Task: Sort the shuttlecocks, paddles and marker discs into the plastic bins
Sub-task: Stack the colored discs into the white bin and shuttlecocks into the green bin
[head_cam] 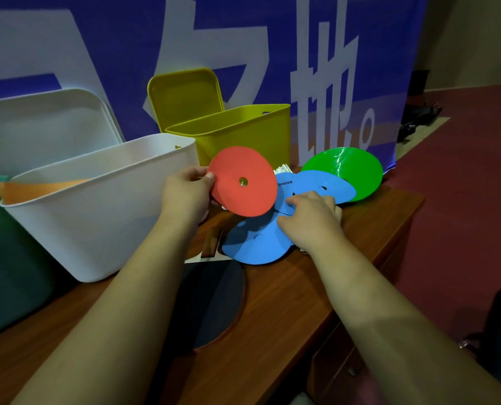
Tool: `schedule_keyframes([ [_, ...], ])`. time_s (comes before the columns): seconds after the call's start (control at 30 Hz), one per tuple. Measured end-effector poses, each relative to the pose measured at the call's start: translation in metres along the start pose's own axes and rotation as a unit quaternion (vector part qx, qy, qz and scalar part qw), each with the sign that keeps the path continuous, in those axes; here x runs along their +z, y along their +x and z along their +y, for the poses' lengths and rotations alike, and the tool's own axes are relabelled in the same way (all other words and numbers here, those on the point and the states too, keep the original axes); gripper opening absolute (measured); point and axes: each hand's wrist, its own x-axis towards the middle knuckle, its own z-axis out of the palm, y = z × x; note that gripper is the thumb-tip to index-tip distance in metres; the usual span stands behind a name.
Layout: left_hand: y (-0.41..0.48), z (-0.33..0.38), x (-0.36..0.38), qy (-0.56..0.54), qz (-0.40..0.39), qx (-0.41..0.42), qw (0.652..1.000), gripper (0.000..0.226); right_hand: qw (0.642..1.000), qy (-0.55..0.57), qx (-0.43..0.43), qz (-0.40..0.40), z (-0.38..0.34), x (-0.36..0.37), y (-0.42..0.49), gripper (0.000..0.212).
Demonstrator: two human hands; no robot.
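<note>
- Left hand [186, 194], frame centre: thumb in front, fingers behind, pinching the left edge of the red marker disc [245, 182]. The disc is lifted and tilted, face to camera, hole in its middle, just right of the white bin [97, 206].
- Right hand [310, 222], right of centre: fingers curled down onto 2 overlapping blue discs. Cannot tell whether it grips or only presses.
- Upper blue disc [319, 185] partly covers the green disc [348, 171]. Lower blue disc [252, 245] lies flat on the wooden table [287, 302].
- Dark paddle [214, 299], lower centre, flat on the table, partly hidden by the left forearm. Brown handle [211, 244] just left of the lower blue disc.
- White bin left of centre, orange item [39, 188] inside. Yellow bin [237, 133] behind it, upper centre. Green bin [9, 258] at the left edge.
- White lid [47, 124] and yellow lid [185, 95] stand against the blue banner [389, 54].
</note>
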Motion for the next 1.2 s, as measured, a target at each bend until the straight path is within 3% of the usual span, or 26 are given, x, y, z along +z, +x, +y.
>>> schedule_keyframes([
  [0.37,0.001,0.003,-0.006,0.001,-0.002,-0.008,1.000,0.014,0.999,-0.005,-0.008,0.042,-0.004,0.001,-0.001,0.031],
  [0.57,0.001,0.006,-0.011,-0.014,0.000,-0.003,1.000,0.015,0.993,-0.072,-0.095,0.009,-0.017,0.003,-0.020,0.053],
  [0.87,0.001,0.008,-0.012,0.002,0.000,0.012,1.000,0.017,0.989,-0.138,-0.037,0.032,-0.028,0.008,-0.026,0.065],
  [1.03,-0.001,0.012,-0.015,0.002,0.001,0.025,1.000,0.019,0.996,-0.058,-0.008,0.065,-0.023,0.004,-0.019,0.035],
  [1.2,-0.005,0.028,-0.024,0.001,-0.013,0.052,0.999,0.019,0.977,0.096,-0.114,0.152,-0.025,0.004,-0.024,0.011],
])
